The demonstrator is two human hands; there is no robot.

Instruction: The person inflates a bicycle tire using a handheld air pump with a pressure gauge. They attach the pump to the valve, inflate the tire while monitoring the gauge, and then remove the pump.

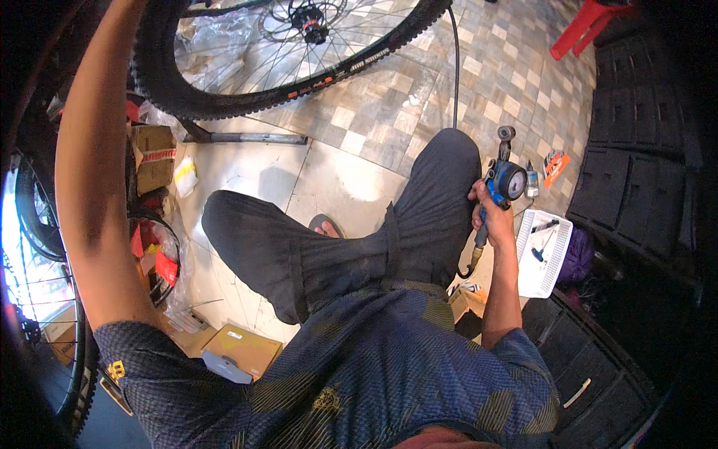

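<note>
Right fingers [478, 192] grasp the air gauge [511, 182], long axis forward; the wheel [310, 30] lies ahead-left, nearer the left arm [96, 172]; left fingers out of view, grip untellable.

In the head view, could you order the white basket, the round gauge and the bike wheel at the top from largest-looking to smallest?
1. Bike wheel, even cut off by the picture's edge
2. White basket
3. Round gauge

Single head view: wide fisheye worn on head, facing down; shirt [366, 359] close below lens, trousers [340, 266] and tiled floor [355, 138] farther off.
</note>
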